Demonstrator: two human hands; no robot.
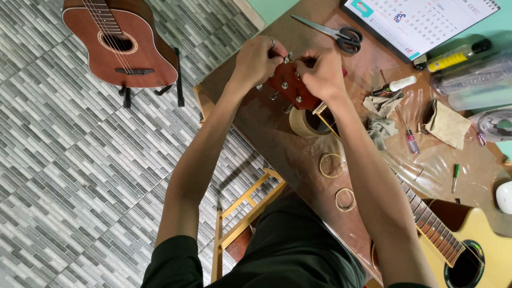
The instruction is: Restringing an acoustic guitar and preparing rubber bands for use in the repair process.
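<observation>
Pale spruce shows first: the body of the acoustic guitar lies at the near right corner of the brown tabletop, its neck running away under the right forearm. Beside the neck sit two coiled strings near the left edge, then a roll of tape propping the neck up. On it rests the reddish headstock, where both hands meet. The left hand is closed around the headstock's far tip, fingers pinching a tuning peg; the right hand is clenched over the top side — what its grip holds is hidden, possibly a string end. Further off lie a grey rag, a small screwdriver, scissors and a calendar by the far edge. A second guitar stands on the tiled floor. I judge the risks to be a slipped string end pricking a finger, or the headstock rolling off the tape — it rests there unclamped.
</observation>
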